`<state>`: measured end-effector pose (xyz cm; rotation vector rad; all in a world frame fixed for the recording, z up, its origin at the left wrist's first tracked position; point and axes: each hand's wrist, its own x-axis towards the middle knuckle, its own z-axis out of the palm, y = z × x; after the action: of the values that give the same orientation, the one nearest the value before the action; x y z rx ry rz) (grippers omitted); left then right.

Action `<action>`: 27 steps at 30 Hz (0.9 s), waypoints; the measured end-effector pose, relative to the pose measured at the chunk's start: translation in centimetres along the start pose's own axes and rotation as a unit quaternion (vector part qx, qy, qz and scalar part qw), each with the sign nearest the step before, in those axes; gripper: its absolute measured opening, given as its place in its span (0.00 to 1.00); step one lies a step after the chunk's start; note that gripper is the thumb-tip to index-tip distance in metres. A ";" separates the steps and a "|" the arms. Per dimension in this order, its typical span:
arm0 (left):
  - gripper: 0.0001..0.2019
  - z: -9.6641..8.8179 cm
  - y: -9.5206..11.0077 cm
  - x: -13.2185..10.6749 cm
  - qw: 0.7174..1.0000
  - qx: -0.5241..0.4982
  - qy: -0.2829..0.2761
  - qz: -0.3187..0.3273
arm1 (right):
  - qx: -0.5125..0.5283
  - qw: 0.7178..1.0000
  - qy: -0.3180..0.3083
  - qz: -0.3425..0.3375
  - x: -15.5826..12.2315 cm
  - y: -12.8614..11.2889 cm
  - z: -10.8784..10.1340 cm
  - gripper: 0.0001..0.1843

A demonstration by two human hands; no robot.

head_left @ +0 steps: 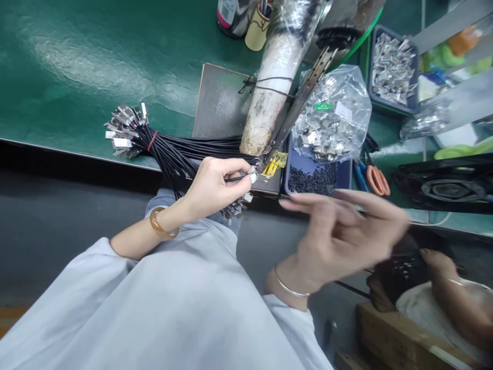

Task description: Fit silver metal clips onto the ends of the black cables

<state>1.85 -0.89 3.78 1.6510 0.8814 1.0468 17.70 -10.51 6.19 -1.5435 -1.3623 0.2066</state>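
Note:
My left hand point(219, 186) is closed in a pinch on a thin black cable point(235, 179). A small pale end piece shows at its fingertips, just below the mouth of a stained white tube point(265, 103). Beside and behind that hand lies a bundle of black cables point(173, 149) with metal connectors point(127, 128) at the ends, tied with a red band. Motion smears my right hand point(342, 231), which is in front of a blue tray point(344, 177) of small black pieces point(311, 180). Whether its fingers hold anything cannot be made out.
A clear bag of metal parts point(331, 113) rests on the blue tray. Farther back stands a bin of metal pieces point(395, 69). Orange-handled scissors point(377, 180) and a black fan point(447, 185) lie to the right. Another person's arm point(458, 303) shows at lower right.

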 end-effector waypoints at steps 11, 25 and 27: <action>0.09 0.7 0.0 0.1 0.996 0.053 0.030 0.065 | -0.008 0.996 0.001 -0.091 1.3 2.1 4.0 0.07; 0.12 1.6 -0.2 0.4 0.972 0.135 0.111 0.159 | -0.027 0.987 -0.005 -0.156 3.0 1.6 3.8 0.09; 0.12 1.6 -0.1 0.5 0.971 0.132 0.113 0.163 | -0.029 0.987 -0.008 -0.158 3.2 1.4 3.8 0.09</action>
<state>3.52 -0.97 3.48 1.9733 0.9502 1.4135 17.08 -5.61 4.88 -1.3521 -1.6155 -0.0185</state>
